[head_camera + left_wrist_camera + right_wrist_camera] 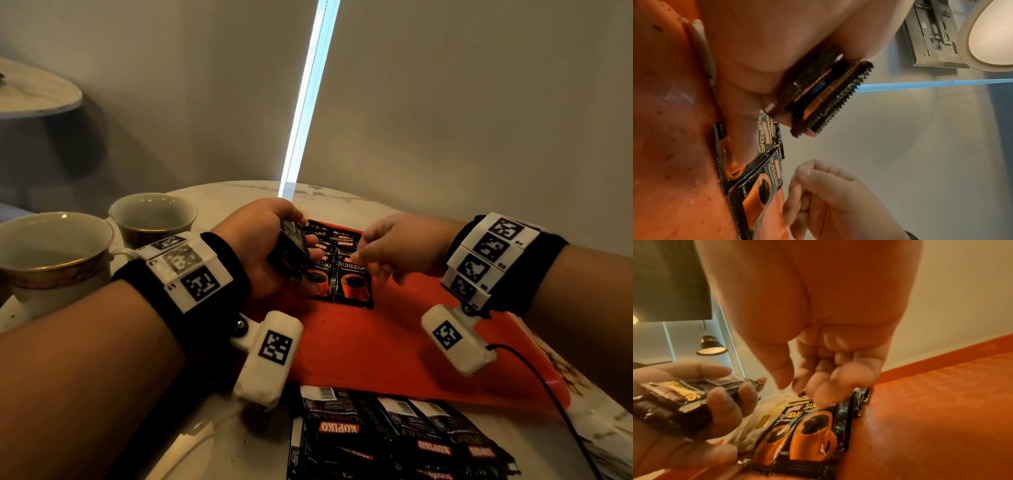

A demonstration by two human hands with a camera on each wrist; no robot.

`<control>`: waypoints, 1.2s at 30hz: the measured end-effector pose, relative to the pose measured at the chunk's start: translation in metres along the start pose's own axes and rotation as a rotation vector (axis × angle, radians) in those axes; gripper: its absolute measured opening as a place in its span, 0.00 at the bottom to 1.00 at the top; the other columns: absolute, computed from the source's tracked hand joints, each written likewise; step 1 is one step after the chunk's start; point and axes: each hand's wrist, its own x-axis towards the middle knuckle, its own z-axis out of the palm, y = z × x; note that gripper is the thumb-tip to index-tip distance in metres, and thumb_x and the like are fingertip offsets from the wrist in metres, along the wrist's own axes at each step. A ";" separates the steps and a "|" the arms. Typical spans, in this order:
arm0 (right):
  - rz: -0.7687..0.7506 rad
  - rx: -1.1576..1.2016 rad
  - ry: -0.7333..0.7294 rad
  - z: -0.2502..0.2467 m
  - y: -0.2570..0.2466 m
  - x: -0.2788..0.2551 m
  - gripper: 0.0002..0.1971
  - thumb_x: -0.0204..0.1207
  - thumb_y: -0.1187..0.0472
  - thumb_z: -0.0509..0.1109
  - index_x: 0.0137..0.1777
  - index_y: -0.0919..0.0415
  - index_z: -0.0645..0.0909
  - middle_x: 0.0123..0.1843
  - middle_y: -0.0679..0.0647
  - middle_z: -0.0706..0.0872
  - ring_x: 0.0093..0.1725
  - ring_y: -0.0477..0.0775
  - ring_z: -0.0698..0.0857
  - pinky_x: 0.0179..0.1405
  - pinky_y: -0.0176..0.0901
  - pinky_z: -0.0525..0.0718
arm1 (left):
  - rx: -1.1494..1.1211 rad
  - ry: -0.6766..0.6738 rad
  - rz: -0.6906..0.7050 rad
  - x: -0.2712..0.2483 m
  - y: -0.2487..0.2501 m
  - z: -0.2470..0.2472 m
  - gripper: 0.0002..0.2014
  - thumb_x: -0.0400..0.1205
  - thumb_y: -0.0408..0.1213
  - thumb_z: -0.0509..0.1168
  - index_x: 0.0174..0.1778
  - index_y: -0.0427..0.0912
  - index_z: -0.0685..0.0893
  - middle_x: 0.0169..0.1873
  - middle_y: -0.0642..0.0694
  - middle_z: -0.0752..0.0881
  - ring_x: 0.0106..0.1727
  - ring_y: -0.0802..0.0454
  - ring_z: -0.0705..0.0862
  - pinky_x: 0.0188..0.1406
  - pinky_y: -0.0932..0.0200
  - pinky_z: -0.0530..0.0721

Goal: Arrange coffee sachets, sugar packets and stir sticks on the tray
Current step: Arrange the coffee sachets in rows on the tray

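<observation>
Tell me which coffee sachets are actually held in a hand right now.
The stack of sachets gripped in the left hand. The others lie flat: two rows on the red tray, more on the table by its near edge.

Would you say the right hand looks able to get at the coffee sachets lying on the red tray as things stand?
Probably yes: the right hand hovers just above the sachets on the tray, holding nothing, and nothing lies between them.
</observation>
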 end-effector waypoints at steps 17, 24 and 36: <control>-0.014 -0.296 -0.158 0.016 -0.015 -0.011 0.03 0.82 0.56 0.72 0.50 0.52 0.87 0.41 0.49 0.91 0.38 0.48 0.89 0.33 0.40 0.83 | -0.114 0.003 0.109 0.003 0.007 -0.011 0.18 0.82 0.46 0.54 0.59 0.40 0.82 0.45 0.38 0.84 0.38 0.42 0.86 0.41 0.47 0.86; -0.226 -0.189 0.076 -0.001 -0.023 -0.024 0.06 0.74 0.56 0.80 0.47 0.48 0.87 0.34 0.44 0.89 0.34 0.40 0.85 0.39 0.46 0.83 | -0.164 -0.018 0.153 0.001 0.008 -0.009 0.21 0.84 0.36 0.53 0.70 0.36 0.80 0.54 0.30 0.84 0.44 0.36 0.91 0.36 0.40 0.92; -0.501 -0.104 0.266 0.004 -0.039 -0.039 0.23 0.67 0.49 0.84 0.60 0.31 0.85 0.53 0.44 0.86 0.49 0.42 0.85 0.41 0.22 0.79 | -0.080 -0.067 0.132 0.005 0.009 -0.013 0.18 0.87 0.40 0.57 0.67 0.34 0.79 0.48 0.32 0.91 0.39 0.39 0.93 0.37 0.45 0.91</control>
